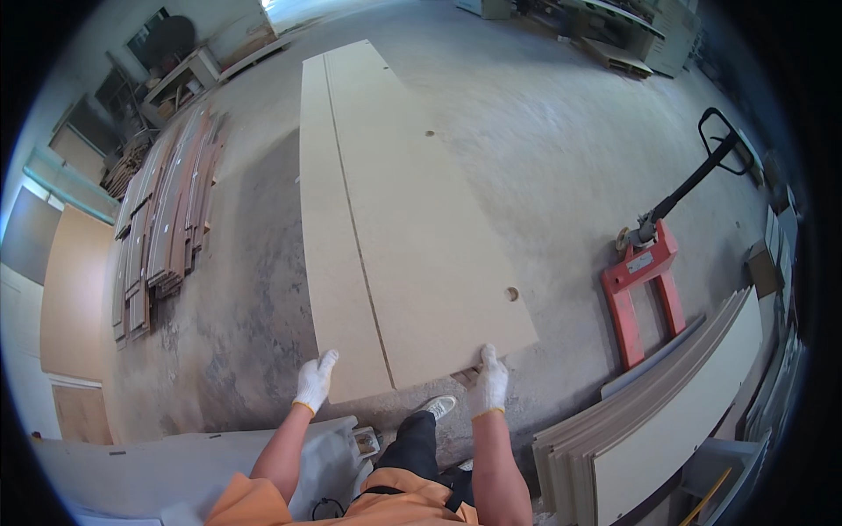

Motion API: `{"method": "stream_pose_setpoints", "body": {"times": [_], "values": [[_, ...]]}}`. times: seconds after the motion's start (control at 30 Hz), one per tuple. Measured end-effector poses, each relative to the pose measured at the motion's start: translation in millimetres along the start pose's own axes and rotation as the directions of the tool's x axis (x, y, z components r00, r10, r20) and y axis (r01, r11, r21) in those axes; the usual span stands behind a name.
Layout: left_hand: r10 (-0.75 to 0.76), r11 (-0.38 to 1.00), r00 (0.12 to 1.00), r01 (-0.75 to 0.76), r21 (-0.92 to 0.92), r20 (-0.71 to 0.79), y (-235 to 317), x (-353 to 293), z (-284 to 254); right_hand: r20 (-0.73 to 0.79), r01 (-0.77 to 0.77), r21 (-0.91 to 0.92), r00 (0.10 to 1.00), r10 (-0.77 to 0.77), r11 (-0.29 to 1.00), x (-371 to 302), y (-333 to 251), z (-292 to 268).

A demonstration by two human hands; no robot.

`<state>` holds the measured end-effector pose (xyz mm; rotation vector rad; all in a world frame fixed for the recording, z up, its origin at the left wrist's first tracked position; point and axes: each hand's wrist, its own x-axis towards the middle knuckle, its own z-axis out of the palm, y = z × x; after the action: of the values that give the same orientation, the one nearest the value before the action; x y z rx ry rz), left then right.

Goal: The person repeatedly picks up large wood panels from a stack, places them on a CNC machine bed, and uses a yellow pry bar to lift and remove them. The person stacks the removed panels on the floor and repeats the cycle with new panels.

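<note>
Your gloved left hand [314, 383] grips the near left corner of a long pale panel [430, 245], while your right hand [489, 386] grips its near edge further right, thumb on top. A dark groove [351, 210] runs lengthwise along the panel's left part, and holes line its right side. Stacked boards [162, 228] lie on the floor to your left; a red pallet jack [640, 261] and stacked panels [675, 412] stand to your right.
</note>
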<state>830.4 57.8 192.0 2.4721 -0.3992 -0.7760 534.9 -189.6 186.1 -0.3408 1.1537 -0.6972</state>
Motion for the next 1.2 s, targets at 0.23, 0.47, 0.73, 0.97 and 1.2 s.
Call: {"method": "stream_pose_setpoints", "body": {"times": [0.23,0.47,0.73,0.97,1.2], "values": [[0.121,0.575,0.882,-0.436,0.693,0.455,-6.4,56.5,67.2,-0.185,-0.04,-0.625,0.978,-0.098,0.78,45.5,34.9,-88.7],[0.311,0.41,0.607,-0.78,0.473,0.732,63.4,-17.5,256.1,-0.458,-0.146,-0.788,0.788,-0.411,0.598,-86.5,-11.5,-355.8],[0.282,0.493,0.234,-0.867,0.069,0.93,158.9,-310.2,574.4,-0.972,-0.467,-0.216,0.182,-0.146,0.858,-251.6,65.3,-748.4],[0.286,0.595,0.457,-0.774,0.218,0.842,152.3,-450.8,834.7,-0.971,-0.406,-0.223,0.01,-0.24,0.886,-212.3,46.5,-999.6],[0.125,0.892,0.571,-0.422,0.16,0.812,136.3,-442.9,870.9,-0.968,-0.392,-0.244,0.157,-0.197,0.887,-203.9,11.4,-1038.7]]}}
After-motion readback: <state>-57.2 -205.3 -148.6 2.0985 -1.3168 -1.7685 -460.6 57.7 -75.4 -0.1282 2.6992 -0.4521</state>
